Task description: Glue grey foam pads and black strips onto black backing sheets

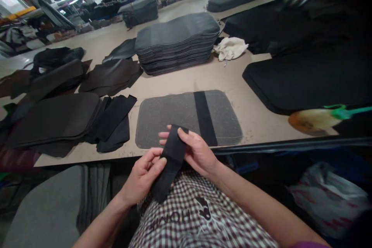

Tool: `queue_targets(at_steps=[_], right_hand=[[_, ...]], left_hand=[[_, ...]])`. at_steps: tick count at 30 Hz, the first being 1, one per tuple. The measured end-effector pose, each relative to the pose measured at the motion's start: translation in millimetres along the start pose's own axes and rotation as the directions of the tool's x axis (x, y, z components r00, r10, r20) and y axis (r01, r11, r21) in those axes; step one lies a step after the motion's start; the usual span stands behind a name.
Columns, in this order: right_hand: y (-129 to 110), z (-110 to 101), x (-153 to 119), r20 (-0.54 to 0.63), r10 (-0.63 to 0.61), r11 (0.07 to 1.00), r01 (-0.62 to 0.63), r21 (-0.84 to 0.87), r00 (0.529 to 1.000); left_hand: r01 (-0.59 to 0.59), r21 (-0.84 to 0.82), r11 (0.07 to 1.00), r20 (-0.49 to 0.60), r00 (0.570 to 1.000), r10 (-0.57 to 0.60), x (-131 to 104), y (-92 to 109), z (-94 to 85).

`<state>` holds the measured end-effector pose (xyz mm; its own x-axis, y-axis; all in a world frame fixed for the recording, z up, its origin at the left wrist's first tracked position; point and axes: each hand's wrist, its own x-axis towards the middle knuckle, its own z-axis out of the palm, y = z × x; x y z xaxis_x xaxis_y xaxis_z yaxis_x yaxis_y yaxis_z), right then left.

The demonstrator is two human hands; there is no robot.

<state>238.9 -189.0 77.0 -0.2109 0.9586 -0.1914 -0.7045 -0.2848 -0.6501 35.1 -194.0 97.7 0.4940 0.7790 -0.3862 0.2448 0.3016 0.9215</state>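
Observation:
A black fabric strip (172, 151) is held between my two hands, in front of the table's near edge. My left hand (145, 172) pinches its lower left side with the thumb on top. My right hand (197, 149) grips its upper end, thumb on top and fingers behind it. Just beyond lies a grey rounded panel (165, 108) flat on the table, with another black strip (205, 118) laid across its right part. More black strips (114, 122) lie in a loose pile to the left of the panel.
Behind the panel stands a tall stack of dark panels (177, 42), with a crumpled white cloth (231, 48) beside it. Dark pieces (55, 116) are piled at left. On the right are a large black stack (308, 77) and a yellowish bottle with a green nozzle (312, 120).

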Motion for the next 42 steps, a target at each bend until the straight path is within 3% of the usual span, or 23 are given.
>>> queue_targets(at_steps=[4, 8, 11, 14, 19, 23, 26, 30, 32, 35, 42], right_hand=[[-7, 1, 15, -0.116, -0.048, 0.998, 0.044, -0.035, 0.992], [-7, -6, 20, -0.068, 0.052, 0.994, -0.058, -0.096, 0.996], [-4, -6, 22, -0.013, 0.142, 0.986, -0.143, -0.084, 0.990], [0, -1, 23, 0.014, 0.201, 0.974, -0.198, -0.108, 0.979], [13, 5, 22, 0.039, 0.270, 0.953, -0.262, -0.152, 0.962], [26, -1, 16, -0.011, 0.194, 0.956, -0.191, -0.220, 0.981], [31, -11, 13, -0.041, 0.042, 0.940, -0.054, -0.338, 0.998], [33, -21, 12, -0.085, -0.112, 0.751, 0.029, -0.659, 0.990], [33, -22, 15, -0.076, -0.097, 0.698, 0.014, -0.715, 0.992], [34, -20, 25, -0.065, 0.004, 0.722, -0.048, -0.691, 0.998], [34, -19, 47, -0.056, 0.015, 0.706, -0.050, -0.707, 0.998]], left_hand=[[-0.079, 0.388, 0.918, 0.160, 0.987, 0.017, 5, -6, -8.1], [-0.140, 0.417, 0.898, 0.299, 0.954, 0.010, 21, 6, -30.6], [-0.107, 0.274, 0.956, 0.155, 0.986, 0.065, 40, 18, -47.3], [-0.098, 0.133, 0.986, -0.012, 0.995, 0.100, 62, 27, -52.5], [-0.064, 0.080, 0.995, 0.040, 0.997, 0.061, 90, 35, -47.8], [-0.151, 0.180, 0.972, -0.023, 0.987, 0.158, 118, 30, -61.6], [-0.246, 0.402, 0.882, -0.099, 0.946, 0.309, 146, 23, -81.7], [-0.280, 0.697, 0.661, -0.118, 0.864, 0.490, 189, 15, -105.8], [-0.282, 0.772, 0.570, -0.098, 0.833, 0.545, 210, 13, -114.1], [-0.287, 0.834, 0.472, -0.054, 0.808, 0.586, 239, 12, -122.4], [-0.287, 0.885, 0.367, 0.013, 0.802, 0.597, 284, 13, -130.3]])
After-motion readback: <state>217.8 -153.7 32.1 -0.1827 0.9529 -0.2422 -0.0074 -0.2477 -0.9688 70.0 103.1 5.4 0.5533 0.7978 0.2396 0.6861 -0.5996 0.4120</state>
